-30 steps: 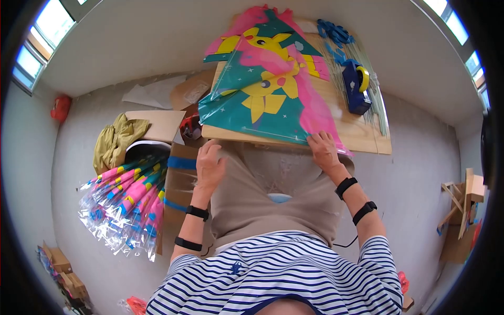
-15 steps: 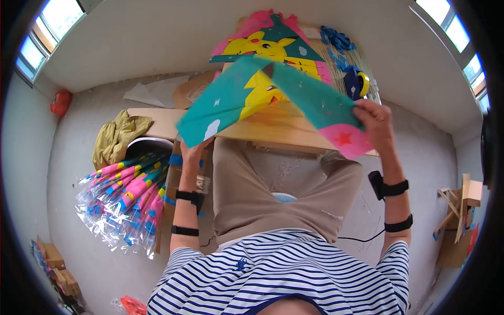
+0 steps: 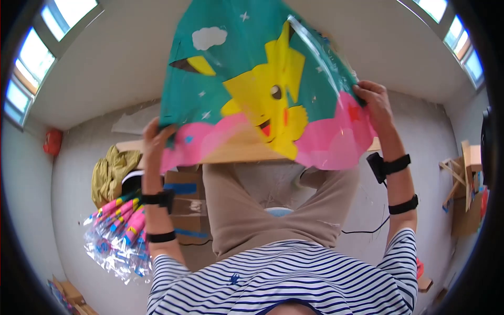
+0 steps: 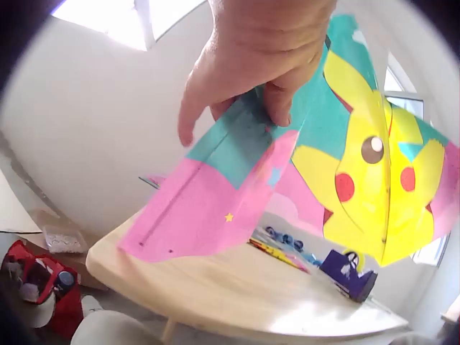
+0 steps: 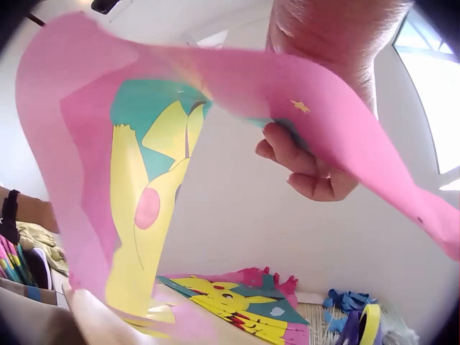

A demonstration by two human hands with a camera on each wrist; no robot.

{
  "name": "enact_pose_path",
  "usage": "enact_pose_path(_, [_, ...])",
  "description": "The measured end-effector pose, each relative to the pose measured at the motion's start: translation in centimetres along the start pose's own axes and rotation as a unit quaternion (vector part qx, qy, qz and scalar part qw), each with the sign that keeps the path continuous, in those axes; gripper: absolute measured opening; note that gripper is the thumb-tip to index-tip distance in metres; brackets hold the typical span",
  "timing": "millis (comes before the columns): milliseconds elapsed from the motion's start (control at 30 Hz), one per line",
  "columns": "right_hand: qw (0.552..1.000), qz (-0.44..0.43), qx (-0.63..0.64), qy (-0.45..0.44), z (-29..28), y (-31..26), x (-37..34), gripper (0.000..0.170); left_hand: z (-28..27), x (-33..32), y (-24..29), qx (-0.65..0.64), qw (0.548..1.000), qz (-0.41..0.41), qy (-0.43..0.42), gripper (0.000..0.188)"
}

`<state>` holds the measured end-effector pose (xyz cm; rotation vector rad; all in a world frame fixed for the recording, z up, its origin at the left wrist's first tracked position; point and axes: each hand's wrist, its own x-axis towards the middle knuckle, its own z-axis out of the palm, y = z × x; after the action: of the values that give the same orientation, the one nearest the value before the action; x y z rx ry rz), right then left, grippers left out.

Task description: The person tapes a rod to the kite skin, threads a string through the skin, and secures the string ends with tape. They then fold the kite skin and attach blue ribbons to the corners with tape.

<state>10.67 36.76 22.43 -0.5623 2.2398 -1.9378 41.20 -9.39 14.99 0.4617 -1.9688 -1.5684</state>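
Both hands hold up a thin plastic kite sail (image 3: 247,84), printed green, pink and yellow with a cartoon face. My left hand (image 3: 156,144) pinches its left edge near the pink corner; in the left wrist view the thumb and fingers (image 4: 280,104) lie on opposite sides of the sheet. At the right edge my right hand (image 3: 377,102) grips the sail, with curled fingertips (image 5: 316,183) showing beyond the pink border in the right wrist view. Between the hands the sheet hangs bent over the wooden table (image 4: 194,284), hiding most of the tabletop in the head view.
More printed sails (image 5: 237,305) lie on the table near a navy tape dispenser (image 4: 348,277) with yellow tape, blue ribbon (image 5: 345,300) and thin sticks. Left of the legs stand a cardboard box (image 3: 184,202) and a bundle of plastic-wrapped kites (image 3: 118,231).
The sail lay flat on the table, then was lifted and folded over; now it is raised and spread wide. The left hand has moved left and up, the right hand right and up.
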Motion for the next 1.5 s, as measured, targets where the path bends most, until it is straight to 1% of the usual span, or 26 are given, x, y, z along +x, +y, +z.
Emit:
enact_pose_path(67, [0.992,0.026,-0.112,0.047,0.0,3.0,1.0,0.017,-2.4,1.1,3.5,0.107,0.993,-0.056,0.002,0.013])
enact_pose_path(100, [0.983,0.042,-0.165,0.068,0.4,4.4,1.4,0.016,-4.7,2.6,2.4,0.156,0.986,-0.059,-0.001,0.015])
enact_pose_path(133, [0.973,0.028,-0.216,0.076,1.2,5.6,1.5,0.016,-6.8,4.1,1.4,0.207,0.976,-0.062,-0.002,0.017])
enact_pose_path(200, [0.945,-0.003,-0.316,0.087,3.5,7.5,1.6,0.016,-9.0,6.0,1.0,0.378,0.924,-0.04,0.042,0.017])
enact_pose_path(233, [0.937,0.011,-0.338,0.085,4.7,9.0,2.1,0.016,-9.3,6.8,0.9,0.458,0.886,-0.026,0.066,0.018])
enact_pose_path(333, [0.916,0.05,-0.388,0.084,7.7,13.3,3.3,0.016,-7.8,8.6,2.7,0.597,0.798,-0.052,0.07,0.019])
enact_pose_path(400, [0.909,0.071,-0.401,0.091,9.2,14.9,3.6,0.016,-7.1,9.8,2.2,0.638,0.765,-0.04,0.077,0.018])
enact_pose_path(533, [0.906,0.055,-0.407,0.103,10.2,17.1,4.3,0.014,-5.7,12.7,1.8,0.702,0.708,-0.016,0.074,0.016])
enact_pose_path(633, [0.9,0.061,-0.423,0.093,10.2,17.6,4.6,0.014,-4.7,14.3,1.8,0.722,0.688,-0.005,0.069,0.013])
enact_pose_path(733, [0.899,0.058,-0.423,0.097,10.0,17.7,4.8,0.014,-3.9,15.8,1.7,0.731,0.68,0.014,0.06,0.011])
enact_pose_path(833, [0.897,0.044,-0.426,0.106,10.6,18.2,4.8,0.014,-2.6,15.9,2.1,0.735,0.675,0.026,0.062,0.011])
enact_pose_path(900, [0.897,0.027,-0.425,0.119,10.9,18.8,5.0,0.014,-2.1,16.0,2.0,0.745,0.664,0.031,0.051,0.011])
enact_pose_path(933, [0.898,0.037,-0.423,0.117,10.9,18.9,5.1,0.014,-1.5,16.1,2.1,0.75,0.659,0.035,0.046,0.012])
enact_pose_path(1033, [0.9,0.061,-0.415,0.113,11.3,19.2,5.3,0.013,1.0,15.7,2.4,0.763,0.645,0.009,0.039,0.012])
enact_pose_path(1133, [0.903,0.069,-0.41,0.11,11.7,19.6,5.1,0.014,3.6,14.1,0.7,0.768,0.638,0.041,0.037,0.013])
enact_pose_path(1200, [0.901,0.066,-0.418,0.096,12.0,20.0,5.0,0.014,6.4,12.2,-0.6,0.735,0.675,0.037,0.046,0.013])
enact_pose_path(1267, [0.899,0.075,-0.421,0.098,12.3,20.1,4.9,0.014,10.3,9.9,-1.0,0.704,0.709,0.025,0.021,0.015])
enact_pose_path(1333, [0.899,0.078,-0.42,0.092,12.3,20.3,4.8,0.016,14.8,7.5,-0.6,0.643,0.764,-0.056,0.01,0.021])
enact_pose_path(1400, [0.903,0.072,-0.418,0.077,11.9,20.4,4.6,0.017,17.5,6.8,-4.2,0.594,0.797,-0.105,-0.025,0.047])
enact_pose_path(1467, [0.904,0.008,-0.42,0.083,11.7,20.2,4.0,0.016,20.7,5.4,-4.1,0.509,0.849,-0.12,-0.071,0.051])
enact_pose_path(1500, [0.903,-0.023,-0.421,0.086,11.5,20.2,3.7,0.015,21.5,5.0,-4.6,0.489,0.859,-0.122,-0.089,0.05])
